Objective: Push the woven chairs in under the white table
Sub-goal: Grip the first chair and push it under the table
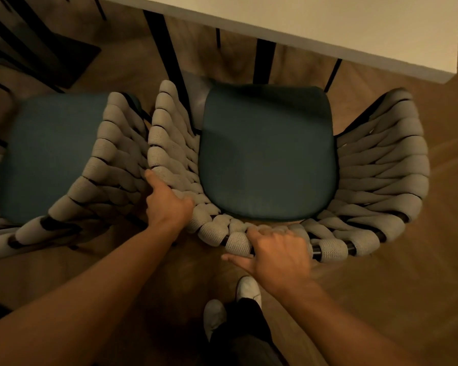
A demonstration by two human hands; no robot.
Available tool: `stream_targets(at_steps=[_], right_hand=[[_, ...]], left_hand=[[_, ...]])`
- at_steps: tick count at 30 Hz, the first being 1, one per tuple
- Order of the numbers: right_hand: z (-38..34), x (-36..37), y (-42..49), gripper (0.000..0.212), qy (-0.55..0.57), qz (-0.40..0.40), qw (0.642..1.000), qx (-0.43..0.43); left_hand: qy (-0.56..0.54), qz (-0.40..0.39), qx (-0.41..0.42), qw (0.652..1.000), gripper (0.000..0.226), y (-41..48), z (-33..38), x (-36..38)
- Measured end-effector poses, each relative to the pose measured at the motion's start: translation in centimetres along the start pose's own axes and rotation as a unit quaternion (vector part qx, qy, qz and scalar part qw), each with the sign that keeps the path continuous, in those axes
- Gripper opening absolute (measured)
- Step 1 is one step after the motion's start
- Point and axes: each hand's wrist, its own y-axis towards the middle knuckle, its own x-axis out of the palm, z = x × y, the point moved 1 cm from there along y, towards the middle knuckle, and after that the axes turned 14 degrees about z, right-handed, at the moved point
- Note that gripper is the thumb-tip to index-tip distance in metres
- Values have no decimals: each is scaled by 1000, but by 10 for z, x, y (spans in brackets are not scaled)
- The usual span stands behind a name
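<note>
Two woven chairs with grey rope backs and dark teal seat cushions stand side by side below me. The right chair point(381, 165) faces the white table point(328, 25), its seat front near the table edge. My left hand point(167, 204) grips its woven backrest at the left rear curve. My right hand point(278, 254) is closed over the top rail at the back middle. The left chair point(103, 165) stands beside it, arms nearly touching, untouched by either hand.
Black table legs point(169, 56) come down just beyond the right chair's left arm. Another dark chair point(37, 43) sits at the far left. My white shoes point(246, 289) stand on the wooden floor behind the chair.
</note>
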Motion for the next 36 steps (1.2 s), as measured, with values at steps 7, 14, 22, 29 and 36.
stream_targets(at_steps=[7, 14, 22, 29, 36], right_hand=[[-2, -1, 9, 72, 3, 30, 999, 21], [-19, 11, 41, 72, 28, 3, 999, 37], [-12, 2, 54, 74, 27, -37, 999, 27], [34, -14, 31, 99, -3, -101, 995, 15], [63, -17, 13, 95, -49, -67, 996, 22]], left_hand=[[6, 8, 31, 999, 102, 14, 14, -1], [27, 4, 20, 999, 104, 52, 28, 1], [96, -27, 118, 988, 108, 49, 34, -1], [259, -69, 385, 883, 84, 6, 17, -1], [311, -153, 528, 776, 108, -23, 11, 11]])
